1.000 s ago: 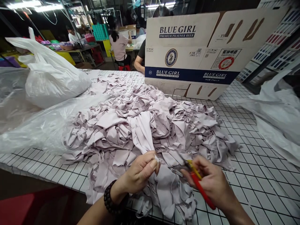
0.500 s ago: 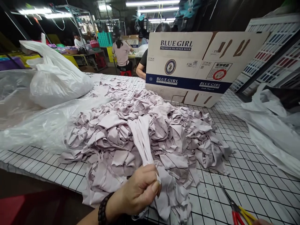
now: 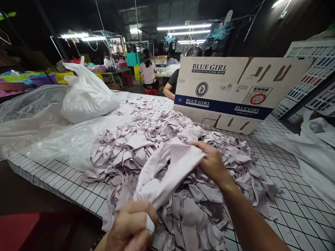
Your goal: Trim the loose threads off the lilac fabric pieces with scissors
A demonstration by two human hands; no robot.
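A pale pinkish strip of fabric (image 3: 167,170) is stretched up between my two hands, looped and slightly blurred. My left hand (image 3: 133,223), at the bottom centre, is closed around its lower end, and a bit of white cloth pokes out between the fingers. Higher and to the right, my right hand (image 3: 210,162) grips the upper end of the same strip. Beneath both hands spreads a big heap of crumpled fabric pieces (image 3: 193,216) in the same pale colour.
A cardboard box (image 3: 222,94) printed "BLUE GIRL" stands behind the heap, a person's arm (image 3: 170,91) beside it. Left lie a tied white plastic bag (image 3: 89,97) and clear plastic sheeting (image 3: 68,143). More white plastic (image 3: 314,157) lies right on the grid-patterned table (image 3: 295,205).
My right hand has come in from the lower right, where scissors lay beside it, and now holds the strip's far end. My left hand moved left and down. The camera view has tilted up.
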